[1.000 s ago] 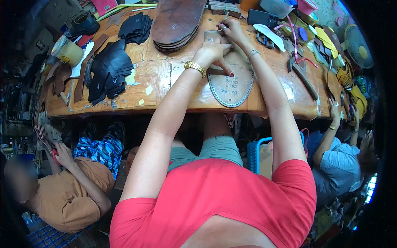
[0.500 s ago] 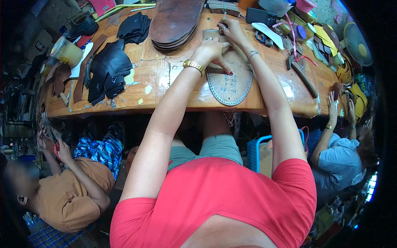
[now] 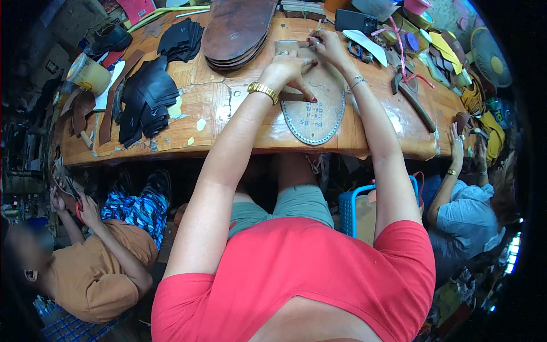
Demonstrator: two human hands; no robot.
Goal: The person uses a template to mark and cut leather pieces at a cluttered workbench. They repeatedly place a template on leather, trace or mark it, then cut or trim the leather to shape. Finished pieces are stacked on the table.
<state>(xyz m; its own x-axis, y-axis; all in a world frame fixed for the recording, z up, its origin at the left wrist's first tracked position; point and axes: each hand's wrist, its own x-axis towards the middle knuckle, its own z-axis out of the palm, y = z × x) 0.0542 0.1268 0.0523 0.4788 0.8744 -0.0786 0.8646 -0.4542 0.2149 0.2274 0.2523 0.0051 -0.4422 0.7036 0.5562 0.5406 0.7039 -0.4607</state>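
A pale sole-shaped piece with a dotted edge and blue handwriting lies on the table in front of me, its rounded end toward my body. My left hand rests on its upper part, thumb spread wide from the fingers, pressing it down. Beyond it, my right hand is closed in a pinch at the piece's far right edge. A thin pen-like tool sticks up from those fingers; its tip is hidden. Part of a narrow brown strip shows beside my left thumb.
Brown leather soles are stacked at the far middle, black leather pieces at left. A hammer lies at right near a white insole shape. Co-workers sit at both sides; the left one holds red-handled scissors.
My right hand has shifted slightly nearer and to the right, with the tool still in its fingers. My left hand keeps its place on the piece. The whole view has shifted a little.
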